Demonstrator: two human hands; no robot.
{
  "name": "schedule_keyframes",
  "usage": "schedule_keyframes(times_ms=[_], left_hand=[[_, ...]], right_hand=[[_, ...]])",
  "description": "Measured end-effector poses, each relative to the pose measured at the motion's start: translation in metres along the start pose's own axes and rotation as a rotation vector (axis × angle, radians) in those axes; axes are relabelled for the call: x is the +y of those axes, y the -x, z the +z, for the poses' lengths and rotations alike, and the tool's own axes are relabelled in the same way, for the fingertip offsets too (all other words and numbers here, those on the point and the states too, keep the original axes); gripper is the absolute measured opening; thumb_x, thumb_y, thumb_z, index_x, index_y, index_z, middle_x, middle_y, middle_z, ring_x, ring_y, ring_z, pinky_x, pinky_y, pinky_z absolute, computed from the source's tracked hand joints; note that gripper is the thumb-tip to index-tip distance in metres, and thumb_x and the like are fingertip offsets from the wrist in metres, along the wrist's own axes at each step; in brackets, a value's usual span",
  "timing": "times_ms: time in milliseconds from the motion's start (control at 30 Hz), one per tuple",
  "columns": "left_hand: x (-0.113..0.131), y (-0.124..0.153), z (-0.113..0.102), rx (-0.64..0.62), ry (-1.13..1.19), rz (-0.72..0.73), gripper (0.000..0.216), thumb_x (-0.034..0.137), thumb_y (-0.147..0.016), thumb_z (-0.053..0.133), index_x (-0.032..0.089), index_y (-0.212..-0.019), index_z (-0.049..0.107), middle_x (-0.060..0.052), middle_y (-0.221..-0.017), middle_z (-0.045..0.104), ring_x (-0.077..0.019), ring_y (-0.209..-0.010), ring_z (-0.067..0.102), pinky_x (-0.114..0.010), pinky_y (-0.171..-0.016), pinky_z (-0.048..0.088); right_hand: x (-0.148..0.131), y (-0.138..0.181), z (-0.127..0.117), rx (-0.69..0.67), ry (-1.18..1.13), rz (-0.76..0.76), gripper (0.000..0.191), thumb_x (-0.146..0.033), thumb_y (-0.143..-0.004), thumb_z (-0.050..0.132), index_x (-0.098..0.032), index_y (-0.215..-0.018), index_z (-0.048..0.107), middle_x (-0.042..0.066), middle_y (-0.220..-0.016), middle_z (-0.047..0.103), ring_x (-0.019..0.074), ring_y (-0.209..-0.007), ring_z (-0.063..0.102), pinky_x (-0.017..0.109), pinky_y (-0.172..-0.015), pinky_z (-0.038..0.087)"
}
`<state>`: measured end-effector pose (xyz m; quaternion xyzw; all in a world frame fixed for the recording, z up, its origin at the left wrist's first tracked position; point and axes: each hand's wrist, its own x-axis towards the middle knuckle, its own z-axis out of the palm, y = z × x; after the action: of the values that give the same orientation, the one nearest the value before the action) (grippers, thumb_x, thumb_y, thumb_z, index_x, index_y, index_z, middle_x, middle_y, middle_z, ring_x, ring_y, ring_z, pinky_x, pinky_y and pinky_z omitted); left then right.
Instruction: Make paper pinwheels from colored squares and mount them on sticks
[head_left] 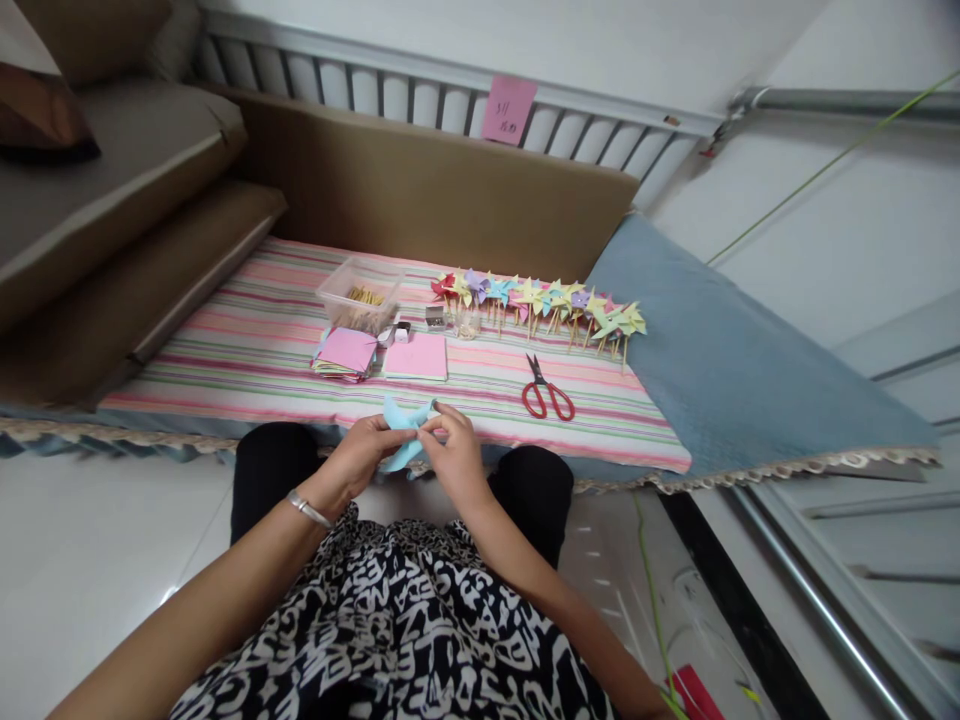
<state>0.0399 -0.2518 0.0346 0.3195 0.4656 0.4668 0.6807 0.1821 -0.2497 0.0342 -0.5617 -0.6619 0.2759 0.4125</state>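
Observation:
A light blue folded paper piece (403, 432) is held between both hands, just in front of the near edge of the striped cloth (247, 350). My left hand (360, 457) grips its lower left side with curled fingers; a silver bracelet is on that wrist. My right hand (452, 455) pinches the paper's right tip with fingertips pressed together. Both hands hover above my knees.
Red scissors (547, 395) lie to the right on the cloth. A pink paper pad (417, 356), a stack of coloured sheets (346, 352), a clear plastic box (360, 292) and a row of several finished paper pinwheels (540, 300) lie farther back. A blue blanket (735, 360) covers the right side.

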Motion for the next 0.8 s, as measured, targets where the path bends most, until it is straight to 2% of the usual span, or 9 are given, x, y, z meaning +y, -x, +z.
schedule_keyframes(times_ms=[133,233,333,433,500,633,800], left_hand=[[-0.002,-0.005,-0.002,0.038,0.010,0.002,0.027,0.023,-0.050,0.081,0.012,-0.072,0.070,-0.005,-0.065,0.070,-0.0153,-0.059,0.060,-0.028,-0.065,0.046],[0.002,-0.014,-0.006,0.070,0.021,-0.002,0.027,0.025,-0.053,0.080,0.011,-0.073,0.070,-0.005,-0.064,0.069,-0.0162,-0.060,0.061,-0.028,-0.065,0.046],[0.009,-0.030,-0.011,0.095,0.003,-0.008,0.023,0.027,-0.055,0.078,0.011,-0.069,0.068,-0.005,-0.061,0.068,-0.0145,-0.055,0.059,-0.026,-0.061,0.044],[0.014,-0.055,-0.012,0.085,-0.036,0.024,0.022,0.027,-0.056,0.078,0.012,-0.069,0.068,-0.004,-0.064,0.069,-0.0138,-0.057,0.058,-0.025,-0.062,0.043],[0.016,-0.072,-0.009,0.055,-0.065,0.065,0.022,0.027,-0.058,0.077,0.012,-0.072,0.069,-0.003,-0.067,0.069,-0.0141,-0.061,0.059,-0.026,-0.065,0.043],[0.019,-0.104,0.002,-0.050,-0.145,0.095,0.020,0.028,-0.060,0.076,0.013,-0.073,0.070,-0.003,-0.064,0.068,-0.0136,-0.058,0.056,-0.026,-0.062,0.042],[0.028,-0.136,0.012,-0.153,-0.204,0.079,0.018,0.026,-0.057,0.076,0.014,-0.069,0.070,-0.001,-0.062,0.067,-0.0138,-0.057,0.054,-0.026,-0.061,0.041]], right_hand=[[0.002,-0.002,0.003,-0.015,-0.033,0.022,0.003,-0.018,-0.072,0.064,-0.019,-0.073,0.066,0.012,-0.116,0.061,0.0239,-0.118,0.050,0.038,-0.101,0.034],[0.009,-0.007,0.001,0.020,-0.160,0.065,0.012,-0.022,-0.074,0.062,-0.019,-0.084,0.065,0.011,-0.119,0.061,0.0229,-0.116,0.052,0.037,-0.100,0.035],[0.019,-0.017,-0.001,0.059,-0.398,0.243,0.022,-0.032,-0.076,0.060,-0.020,-0.094,0.062,0.008,-0.110,0.065,0.0218,-0.105,0.058,0.035,-0.092,0.042],[0.026,-0.034,-0.001,-0.004,-0.642,0.483,0.031,-0.042,-0.072,0.064,-0.018,-0.091,0.063,0.007,-0.095,0.068,0.0215,-0.092,0.062,0.032,-0.079,0.047],[0.027,-0.048,0.000,-0.062,-0.740,0.562,0.031,-0.042,-0.067,0.068,-0.018,-0.087,0.066,0.005,-0.090,0.069,0.0209,-0.089,0.062,0.030,-0.075,0.047],[0.029,-0.077,0.005,-0.104,-0.818,0.574,0.023,-0.033,-0.060,0.071,-0.019,-0.079,0.069,0.002,-0.078,0.068,0.0194,-0.082,0.061,0.029,-0.075,0.044],[0.041,-0.100,0.007,-0.001,-0.792,0.540,0.014,-0.026,-0.059,0.069,-0.019,-0.071,0.068,-0.001,-0.067,0.065,0.0174,-0.071,0.059,0.029,-0.073,0.043]])
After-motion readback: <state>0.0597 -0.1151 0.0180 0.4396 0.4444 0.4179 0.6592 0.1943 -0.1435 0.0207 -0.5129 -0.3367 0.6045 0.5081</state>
